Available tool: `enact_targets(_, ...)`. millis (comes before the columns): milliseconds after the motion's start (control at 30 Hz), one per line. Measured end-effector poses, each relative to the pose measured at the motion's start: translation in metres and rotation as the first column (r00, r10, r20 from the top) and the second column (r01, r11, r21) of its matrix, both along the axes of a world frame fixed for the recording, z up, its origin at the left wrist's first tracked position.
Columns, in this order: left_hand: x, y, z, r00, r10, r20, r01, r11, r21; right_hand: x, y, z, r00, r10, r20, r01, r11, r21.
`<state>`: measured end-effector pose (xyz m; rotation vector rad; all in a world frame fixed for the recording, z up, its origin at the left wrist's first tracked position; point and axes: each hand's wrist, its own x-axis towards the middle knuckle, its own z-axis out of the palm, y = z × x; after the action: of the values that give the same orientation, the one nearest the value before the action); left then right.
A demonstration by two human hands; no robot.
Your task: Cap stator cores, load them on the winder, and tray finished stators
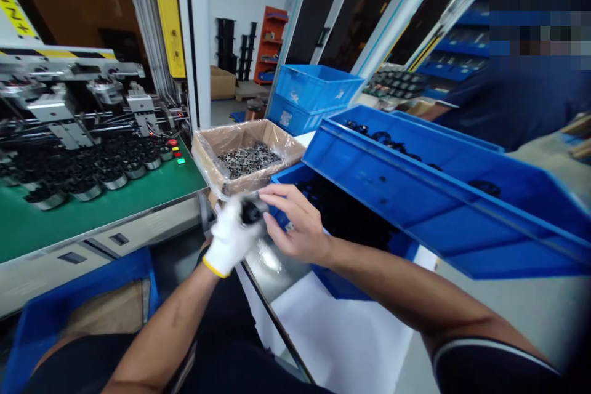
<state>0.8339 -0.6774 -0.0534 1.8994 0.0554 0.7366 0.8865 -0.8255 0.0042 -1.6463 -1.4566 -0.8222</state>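
My left hand point(229, 237), in a white glove, is closed around a small black round part point(252, 211) in front of me. My bare right hand point(295, 225) meets it from the right, fingers curled and pinched on the same part. Both hands hover just in front of a cardboard box point(203, 154) lined with plastic and holding several shiny metal rings point(247, 160). Right behind my right hand, a blue bin point(289, 175) holds dark parts.
A green machine table point(115, 197) on the left carries rows of round black and metal fixtures, with coloured buttons point(175, 149). A large tilted blue crate point(415, 184) overhangs on the right. Another person in dark blue point(517, 104) stands at far right. More blue crates point(314, 89) sit behind.
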Motion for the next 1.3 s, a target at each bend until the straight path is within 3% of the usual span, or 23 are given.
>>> enact_targets(133,-0.019,0.025,0.02,0.989,0.069,0.134,-0.04,0.978,-0.206,0.001,0.004,-0.005,0.997,0.001,-0.077,-0.005,0.998,-0.057)
enact_targets(233,-0.033,0.024,0.033,0.982,0.067,0.178,-0.059,0.997,-0.051,0.003,0.006,-0.012,0.995,0.054,-0.087,-0.062,0.993,-0.1)
enact_targets(367,-0.045,0.022,0.039,0.987,-0.001,0.162,-0.03,0.981,0.193,0.005,0.006,-0.016,0.986,0.144,-0.085,-0.151,0.985,-0.079)
enact_targets(533,-0.046,0.042,0.039,0.971,-0.179,0.158,0.135,0.957,0.256,0.002,0.003,-0.011,0.983,0.171,-0.07,-0.173,0.984,-0.028)
enact_targets(700,-0.046,0.052,0.044,0.959,-0.195,0.205,0.07,0.866,0.496,0.0,0.003,-0.01,0.988,0.152,0.024,-0.151,0.988,-0.029)
enact_targets(767,-0.046,0.05,0.043,0.959,-0.206,0.194,0.086,0.865,0.495,0.001,0.003,-0.01,0.987,0.152,0.041,-0.151,0.988,-0.025)
enact_targets(867,-0.045,0.047,0.036,0.955,-0.23,0.187,0.156,0.927,0.341,0.002,0.004,-0.01,0.988,0.146,-0.053,-0.147,0.989,-0.02)
enact_targets(967,-0.045,0.047,0.032,0.933,-0.306,0.187,0.258,0.935,0.244,0.003,0.004,-0.01,0.98,0.165,-0.115,-0.171,0.984,-0.045)
enact_targets(1067,-0.046,0.05,0.035,0.949,-0.277,0.154,0.208,0.91,0.358,0.003,0.004,-0.013,0.977,0.178,-0.114,-0.185,0.981,-0.054)
enact_targets(1200,-0.047,0.053,0.041,0.97,-0.18,0.166,0.055,0.819,0.571,0.005,0.004,-0.018,0.979,0.179,-0.097,-0.186,0.98,-0.069)
enact_targets(1300,-0.046,0.054,0.039,0.972,-0.167,0.165,0.029,0.781,0.624,0.005,0.003,-0.021,0.982,0.169,-0.084,-0.175,0.982,-0.073)
